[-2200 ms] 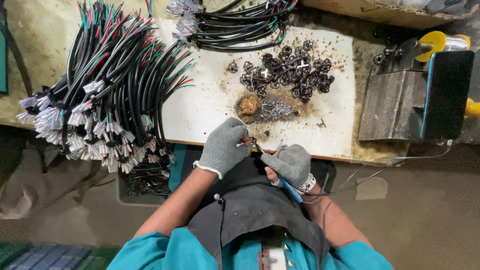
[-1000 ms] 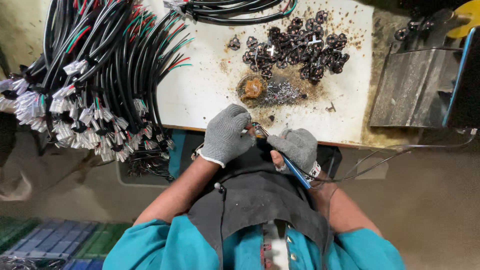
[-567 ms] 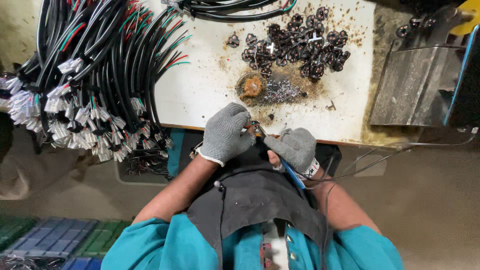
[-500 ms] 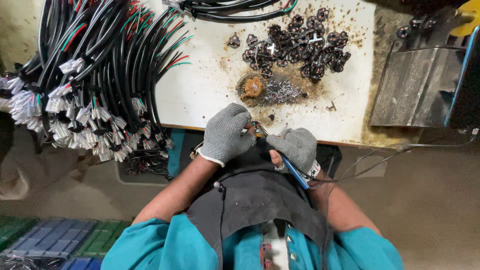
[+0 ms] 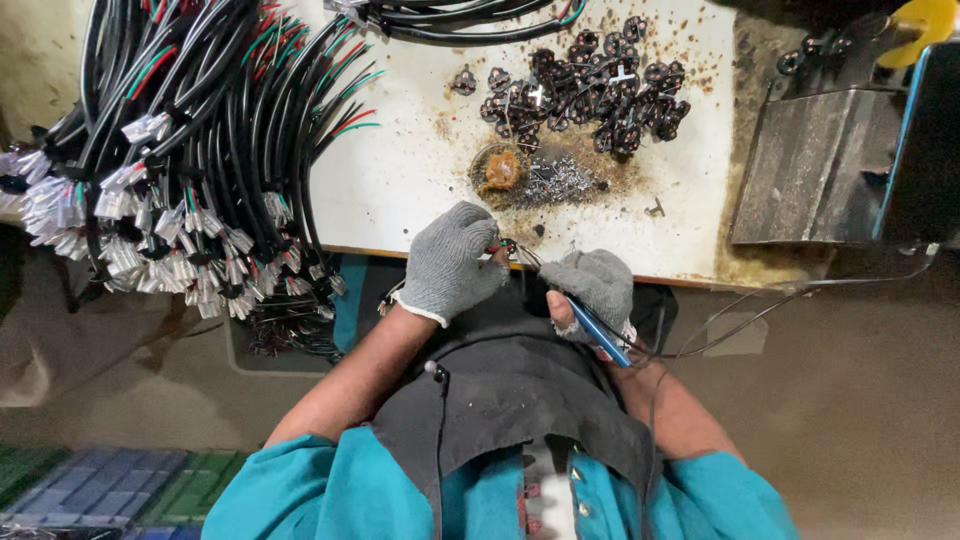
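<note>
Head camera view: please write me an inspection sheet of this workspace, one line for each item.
Surface: white bench top, stained brown around a small round dish of residue.
Job's things: blue-handled tool in the right hand; a small part with coloured wires pinched at the left fingertips.
Clutter: pile of black plug parts; grey metal filings.
Grips: left hand and right hand, both in grey knit gloves, meet at the bench edge.
Cables: big bundle of black cables with white connectors hangs over the left edge; a thin cord runs right from the tool.
Surroundings: grey metal block at right.
</note>
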